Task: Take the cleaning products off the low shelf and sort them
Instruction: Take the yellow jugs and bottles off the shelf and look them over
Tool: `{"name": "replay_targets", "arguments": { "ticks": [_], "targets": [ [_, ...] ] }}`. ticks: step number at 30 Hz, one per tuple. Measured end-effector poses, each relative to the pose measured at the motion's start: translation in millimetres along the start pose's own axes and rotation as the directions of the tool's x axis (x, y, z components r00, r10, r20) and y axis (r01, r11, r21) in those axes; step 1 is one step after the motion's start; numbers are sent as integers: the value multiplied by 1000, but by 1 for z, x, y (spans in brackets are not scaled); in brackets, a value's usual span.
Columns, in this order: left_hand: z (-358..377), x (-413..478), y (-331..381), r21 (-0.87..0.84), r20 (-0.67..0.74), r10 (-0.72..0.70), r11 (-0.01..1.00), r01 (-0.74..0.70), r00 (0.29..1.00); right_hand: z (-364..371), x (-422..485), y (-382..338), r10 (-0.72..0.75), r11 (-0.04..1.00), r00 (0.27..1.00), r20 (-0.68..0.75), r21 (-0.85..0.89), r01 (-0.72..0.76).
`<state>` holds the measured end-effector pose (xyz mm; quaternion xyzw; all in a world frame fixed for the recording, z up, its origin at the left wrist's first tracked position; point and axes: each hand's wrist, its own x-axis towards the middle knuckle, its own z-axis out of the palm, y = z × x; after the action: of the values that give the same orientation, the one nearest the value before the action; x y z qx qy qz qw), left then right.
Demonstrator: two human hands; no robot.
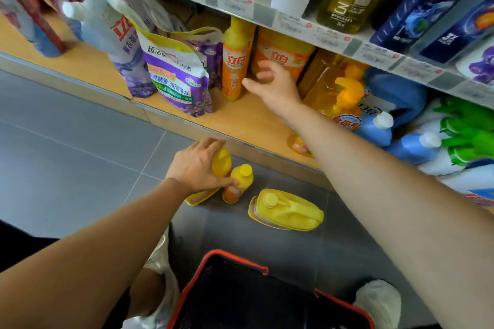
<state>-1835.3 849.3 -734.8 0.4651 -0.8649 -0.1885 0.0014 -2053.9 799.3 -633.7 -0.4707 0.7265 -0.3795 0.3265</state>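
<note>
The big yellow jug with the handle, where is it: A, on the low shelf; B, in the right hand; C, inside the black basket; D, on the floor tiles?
D: the yellow jug rests on the grey floor, between the shelf and the basket, untouched.

Even, bright indoor light, soft shadows; wide-angle bending at the edges, motion blur perhaps smearing the upper-left products.

Glossy plastic jug (287, 209); matt grey floor tiles (66, 147).
</note>
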Motion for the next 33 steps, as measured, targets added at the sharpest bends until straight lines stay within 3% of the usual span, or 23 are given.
{"name": "replay_targets", "arguments": {
  "ticks": [13, 20, 33],
  "targets": [
    [6, 5, -2, -24, -40, 26, 999, -27, 999, 58, 62, 2, -59, 986, 991, -117, 146, 76],
    [7, 7, -6, -38, -55, 17, 999, -19, 998, 44, 30, 21, -177, 969, 979, -105, 155, 192],
    [-1, 3, -4, -198, 13, -100, 975, 100, 995, -51, -93, 30, -263, 964, 954, 145, 70, 255]
  ]
}}
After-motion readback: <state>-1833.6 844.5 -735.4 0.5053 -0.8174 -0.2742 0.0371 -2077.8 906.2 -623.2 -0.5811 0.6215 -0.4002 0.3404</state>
